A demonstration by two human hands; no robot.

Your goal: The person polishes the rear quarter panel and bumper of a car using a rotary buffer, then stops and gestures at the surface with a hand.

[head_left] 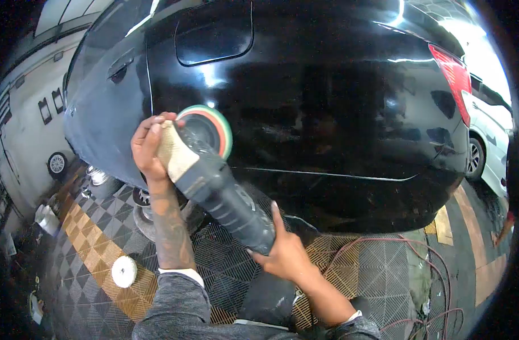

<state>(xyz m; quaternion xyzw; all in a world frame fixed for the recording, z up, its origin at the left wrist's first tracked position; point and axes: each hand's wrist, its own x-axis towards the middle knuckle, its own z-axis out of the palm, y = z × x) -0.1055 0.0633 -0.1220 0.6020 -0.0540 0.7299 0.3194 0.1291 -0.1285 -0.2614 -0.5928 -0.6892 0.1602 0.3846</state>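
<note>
A car polisher [225, 198] with a dark body and a pale, worn head cover is held in front of a black car [327, 113]. Its round polishing pad [224, 133], with green and orange edges, lies against the side panel below the fuel flap [214, 34]. My left hand [152, 144] grips the head end of the polisher, fingers curled over the pale cover. Around the rear of the handle my right hand [285, 252] is wrapped, its thumb stretched along the body. The pad's underside is hidden.
On the tiled floor [95, 243] lies a round white pad [124, 271]. Red hoses [435, 260] run along the right. A wheel [57, 164] leans by the left wall, and a white car [491, 124] stands behind at right.
</note>
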